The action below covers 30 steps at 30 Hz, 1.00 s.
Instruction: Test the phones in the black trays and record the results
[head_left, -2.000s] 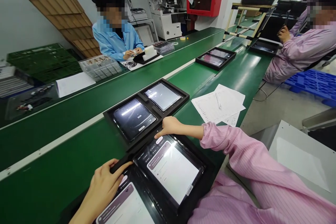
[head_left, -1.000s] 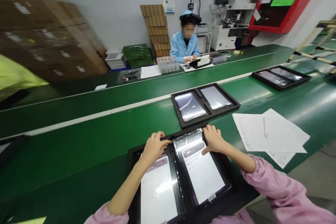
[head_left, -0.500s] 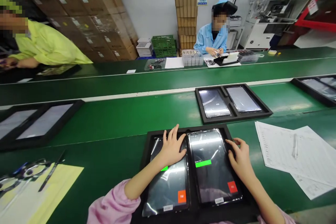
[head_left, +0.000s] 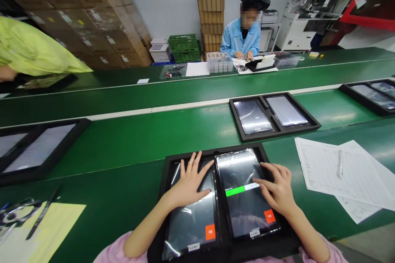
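Two tablets lie side by side in a black foam tray (head_left: pixel 224 250) in front of me. My left hand (head_left: pixel 189 185) is spread over the left tablet (head_left: pixel 191 226), its index fingertip at the gap between the two. On the right tablet (head_left: pixel 243 213), a green bar with a paler part beside it and a red "Fail" square are lit. My right hand (head_left: pixel 279 187) is open at that tablet's right edge; one fingertip points at the pale part of the bar. Whether it touches the glass I cannot tell. The left tablet also shows a red "Fail" square.
Beyond my tray, another tray (head_left: pixel 276 133) with two tablets sits on the green belt; further trays (head_left: pixel 74 139) lie left and right. Printed sheets (head_left: pixel 327 172) with a pen are at right, yellow paper (head_left: pixel 66 222) with tools at left. Two co-workers (head_left: pixel 242 35) sit across.
My right hand's finger has moved inward over the right tablet's screen, where a pale bar part now shows. My left hand has spread and slid slightly; the view has shifted a little.
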### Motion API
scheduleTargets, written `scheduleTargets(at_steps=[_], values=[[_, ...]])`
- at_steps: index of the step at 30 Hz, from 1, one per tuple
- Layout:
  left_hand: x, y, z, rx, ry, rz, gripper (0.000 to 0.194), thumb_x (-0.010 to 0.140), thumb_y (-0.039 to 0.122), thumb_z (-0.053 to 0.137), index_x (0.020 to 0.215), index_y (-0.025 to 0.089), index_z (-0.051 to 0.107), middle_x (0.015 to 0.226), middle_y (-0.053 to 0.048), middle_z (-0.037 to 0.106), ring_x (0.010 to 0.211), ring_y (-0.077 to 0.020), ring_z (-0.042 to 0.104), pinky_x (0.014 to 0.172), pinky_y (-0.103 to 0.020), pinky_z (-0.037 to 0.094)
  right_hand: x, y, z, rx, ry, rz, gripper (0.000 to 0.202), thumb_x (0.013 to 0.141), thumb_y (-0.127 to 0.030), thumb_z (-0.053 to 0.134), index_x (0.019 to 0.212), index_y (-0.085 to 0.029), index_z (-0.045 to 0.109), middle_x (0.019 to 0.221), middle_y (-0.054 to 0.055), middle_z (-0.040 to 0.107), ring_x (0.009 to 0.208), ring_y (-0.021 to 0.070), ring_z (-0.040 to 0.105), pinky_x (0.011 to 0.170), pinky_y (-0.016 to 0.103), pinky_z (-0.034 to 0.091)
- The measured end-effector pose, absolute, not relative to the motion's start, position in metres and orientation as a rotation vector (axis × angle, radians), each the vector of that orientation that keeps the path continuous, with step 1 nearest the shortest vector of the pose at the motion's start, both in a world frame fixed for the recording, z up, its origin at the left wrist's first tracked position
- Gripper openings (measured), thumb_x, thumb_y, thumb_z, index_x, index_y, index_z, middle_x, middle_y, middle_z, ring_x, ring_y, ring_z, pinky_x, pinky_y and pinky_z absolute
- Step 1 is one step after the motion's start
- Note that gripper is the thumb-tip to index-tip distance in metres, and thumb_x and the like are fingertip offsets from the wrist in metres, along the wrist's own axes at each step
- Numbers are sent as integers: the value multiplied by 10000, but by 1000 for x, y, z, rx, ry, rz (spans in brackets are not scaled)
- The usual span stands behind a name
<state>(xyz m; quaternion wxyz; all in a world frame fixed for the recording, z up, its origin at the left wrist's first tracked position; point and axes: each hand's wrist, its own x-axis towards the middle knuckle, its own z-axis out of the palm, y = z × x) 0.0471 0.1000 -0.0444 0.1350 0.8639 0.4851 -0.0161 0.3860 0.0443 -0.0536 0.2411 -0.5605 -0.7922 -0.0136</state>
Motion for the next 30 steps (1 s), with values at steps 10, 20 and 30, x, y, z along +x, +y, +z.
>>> scheduleTargets(at_steps=[10,20,30], values=[[98,116,-52,2411,1855,15,817,816,304,615,1557,207,285,1612,-231,200,1503,-411,138,1121,-761,70,389,68,-83,-1764,-1875,-32,427,769,-120,454,1031,-266,759,1243,113,511,1073,310,478,816,467,463],[106,117,-56,2413,1903,86,776,761,264,625,1500,188,401,1501,-228,376,1432,-436,266,1127,-745,111,389,65,-78,-1785,-1865,-28,378,775,-106,459,952,-251,760,1292,109,491,1111,321,456,839,502,456],[106,126,-51,2331,1938,160,693,747,260,619,1425,230,479,1383,-181,468,1339,-390,362,1139,-699,147,392,69,-77,-1788,-1881,66,515,740,-94,443,1141,-286,703,1304,111,444,1087,329,469,845,521,456]])
